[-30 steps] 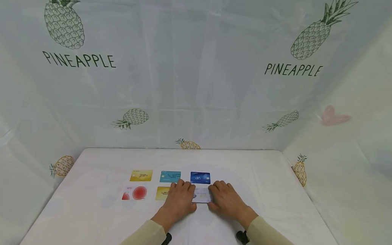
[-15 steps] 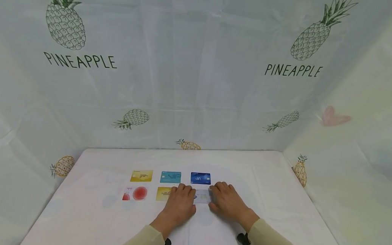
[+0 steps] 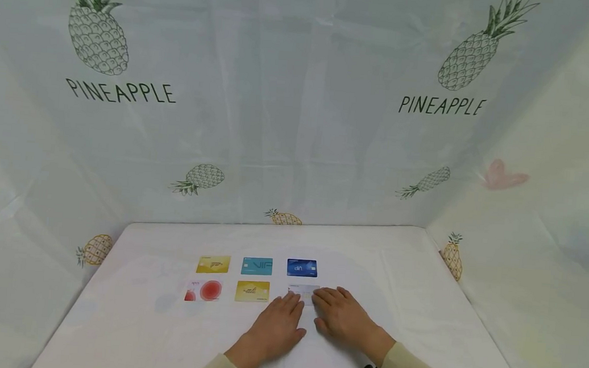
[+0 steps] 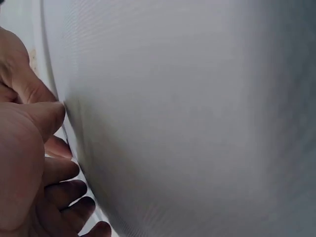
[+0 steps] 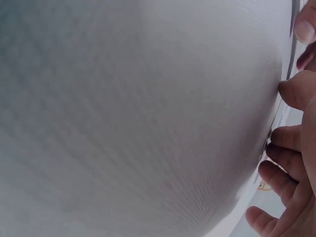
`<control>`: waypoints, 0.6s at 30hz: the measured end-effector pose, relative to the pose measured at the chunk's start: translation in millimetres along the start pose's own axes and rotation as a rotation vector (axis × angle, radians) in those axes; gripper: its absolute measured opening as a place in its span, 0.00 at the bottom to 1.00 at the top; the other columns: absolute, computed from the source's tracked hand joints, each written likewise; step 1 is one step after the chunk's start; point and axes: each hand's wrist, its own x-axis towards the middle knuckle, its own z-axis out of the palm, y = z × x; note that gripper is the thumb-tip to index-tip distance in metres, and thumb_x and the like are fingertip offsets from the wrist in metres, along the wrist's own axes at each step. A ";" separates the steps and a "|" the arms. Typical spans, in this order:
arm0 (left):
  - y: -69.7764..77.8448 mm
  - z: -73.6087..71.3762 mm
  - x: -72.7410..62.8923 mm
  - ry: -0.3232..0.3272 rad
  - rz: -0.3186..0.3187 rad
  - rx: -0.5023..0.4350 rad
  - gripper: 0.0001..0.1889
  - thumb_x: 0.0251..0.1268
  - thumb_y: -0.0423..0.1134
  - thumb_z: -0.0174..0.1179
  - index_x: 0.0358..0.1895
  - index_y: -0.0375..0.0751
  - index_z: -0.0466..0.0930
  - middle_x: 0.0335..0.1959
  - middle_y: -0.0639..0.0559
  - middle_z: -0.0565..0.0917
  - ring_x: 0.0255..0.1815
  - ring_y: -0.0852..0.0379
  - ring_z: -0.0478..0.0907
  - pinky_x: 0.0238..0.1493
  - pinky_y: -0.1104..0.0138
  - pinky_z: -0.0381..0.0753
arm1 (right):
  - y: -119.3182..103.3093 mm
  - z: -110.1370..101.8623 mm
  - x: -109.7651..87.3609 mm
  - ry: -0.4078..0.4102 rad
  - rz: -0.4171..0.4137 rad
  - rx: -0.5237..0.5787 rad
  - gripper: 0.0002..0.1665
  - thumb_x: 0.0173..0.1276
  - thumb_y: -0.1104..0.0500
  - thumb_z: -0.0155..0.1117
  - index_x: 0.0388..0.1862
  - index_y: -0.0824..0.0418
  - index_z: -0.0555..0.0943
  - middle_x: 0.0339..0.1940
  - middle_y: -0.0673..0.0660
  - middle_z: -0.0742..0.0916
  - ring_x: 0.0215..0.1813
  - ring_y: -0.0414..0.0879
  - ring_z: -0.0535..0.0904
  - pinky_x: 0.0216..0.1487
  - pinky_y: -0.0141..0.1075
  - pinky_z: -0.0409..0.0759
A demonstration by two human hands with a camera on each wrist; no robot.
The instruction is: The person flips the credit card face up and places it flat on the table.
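A pale grey-white card lies flat on the table, partly covered by fingertips from both hands. My left hand reaches its lower left part, palm down, fingers loosely extended. At the card's right end rest the fingertips of my right hand, with the thumb apart from the fingers. Directly beyond is a blue card. Left of the hands lies a gold card. In the left wrist view, the left fingers touch down low on the cloth; the right wrist view shows right fingers similarly low.
A teal card and another gold card continue the far row. A white card with a red circle ends the near row. White cloth covers the table; pineapple-printed curtains stand behind and at the sides.
My left hand has shifted right and toward me, uncovering the near gold card and moving onto the pale card's lower edge. The right hand has moved slightly toward me; the cards look unmoved.
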 end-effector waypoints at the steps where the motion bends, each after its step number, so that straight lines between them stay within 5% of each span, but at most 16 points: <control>1: 0.4 0.2 -0.3 -0.011 -0.005 -0.014 0.35 0.78 0.60 0.56 0.78 0.42 0.69 0.81 0.47 0.68 0.84 0.49 0.62 0.81 0.53 0.64 | -0.4 -0.3 -0.1 -0.010 0.003 0.002 0.32 0.77 0.43 0.62 0.72 0.59 0.79 0.72 0.54 0.83 0.73 0.51 0.78 0.72 0.55 0.75; 18: -1.8 0.9 2.0 -0.045 -0.029 -0.022 0.38 0.77 0.62 0.56 0.79 0.41 0.68 0.82 0.46 0.67 0.85 0.50 0.59 0.82 0.53 0.62 | -0.6 4.3 3.0 -0.019 0.005 -0.009 0.33 0.79 0.43 0.58 0.74 0.59 0.77 0.74 0.53 0.81 0.74 0.51 0.76 0.72 0.56 0.75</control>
